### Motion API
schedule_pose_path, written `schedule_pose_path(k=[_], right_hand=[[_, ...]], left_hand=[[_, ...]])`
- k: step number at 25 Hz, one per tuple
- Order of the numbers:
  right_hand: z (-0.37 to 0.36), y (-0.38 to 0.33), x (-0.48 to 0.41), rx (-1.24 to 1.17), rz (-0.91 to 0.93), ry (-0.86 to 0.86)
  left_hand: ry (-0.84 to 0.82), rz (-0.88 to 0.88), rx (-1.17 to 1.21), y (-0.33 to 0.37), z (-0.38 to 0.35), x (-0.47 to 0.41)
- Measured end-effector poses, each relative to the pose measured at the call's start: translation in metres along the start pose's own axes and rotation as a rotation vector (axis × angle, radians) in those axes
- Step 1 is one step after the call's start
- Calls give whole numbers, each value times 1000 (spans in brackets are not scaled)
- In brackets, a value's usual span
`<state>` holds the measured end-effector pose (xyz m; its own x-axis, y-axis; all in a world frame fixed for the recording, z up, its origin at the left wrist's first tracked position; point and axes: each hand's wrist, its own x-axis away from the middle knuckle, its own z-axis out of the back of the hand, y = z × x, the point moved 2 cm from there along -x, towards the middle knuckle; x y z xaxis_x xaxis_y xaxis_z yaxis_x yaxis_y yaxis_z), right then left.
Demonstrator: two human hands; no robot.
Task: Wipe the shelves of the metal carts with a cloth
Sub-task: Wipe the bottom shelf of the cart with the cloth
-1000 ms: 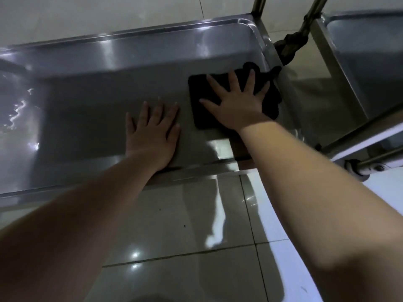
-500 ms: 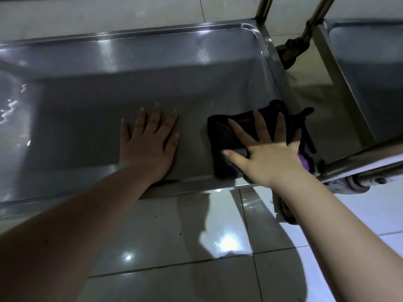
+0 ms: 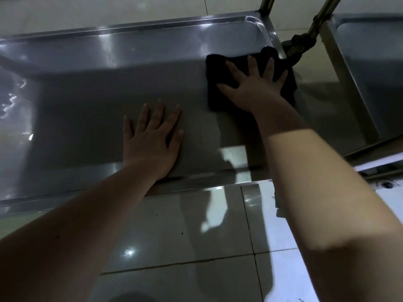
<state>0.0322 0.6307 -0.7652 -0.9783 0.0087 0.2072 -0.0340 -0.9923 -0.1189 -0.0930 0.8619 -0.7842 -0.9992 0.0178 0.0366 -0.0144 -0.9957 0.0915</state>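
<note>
A low stainless-steel cart shelf point(image 3: 91, 101) with a raised rim fills the upper half of the head view. A dark cloth point(image 3: 218, 70) lies flat near the shelf's far right corner. My right hand point(image 3: 253, 88) presses on the cloth with straight, spread fingers. My left hand point(image 3: 150, 138) rests flat on the bare shelf near its front rim, fingers straight and holding nothing.
A second metal cart shelf point(image 3: 370, 62) stands to the right, separated by a narrow gap. Two upright posts point(image 3: 320, 20) rise at the far right corner, one with a dark rag knotted round it point(image 3: 298, 46). Glossy floor tiles point(image 3: 174, 236) lie in front.
My right hand has pushed the cloth away from the front right edge toward the far right corner of the shelf. My left hand has stayed flat in place.
</note>
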Motion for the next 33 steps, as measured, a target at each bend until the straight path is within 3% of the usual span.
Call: schedule_pose_path(k=[3, 7, 12, 18, 26, 30, 33], right_hand=[[-17, 23, 83, 11, 1, 23], [-31, 35, 159, 53, 68, -75], [-23, -11, 81, 110, 170, 33], [0, -54, -37, 67, 42, -16], [-39, 1, 137, 95, 121, 66], [-19, 65, 138, 35, 39, -95], [-24, 48, 141, 97, -62, -54]], left_hand=[[-5, 4, 8, 1, -1, 1], [-16, -5, -1, 2, -1, 3], [-18, 8, -16, 2, 1, 5], [-19, 9, 3, 4, 2, -1], [-27, 16, -6, 6, 2, -1], [-22, -5, 8, 7, 1, -1], [-26, 7, -21, 7, 2, -1]])
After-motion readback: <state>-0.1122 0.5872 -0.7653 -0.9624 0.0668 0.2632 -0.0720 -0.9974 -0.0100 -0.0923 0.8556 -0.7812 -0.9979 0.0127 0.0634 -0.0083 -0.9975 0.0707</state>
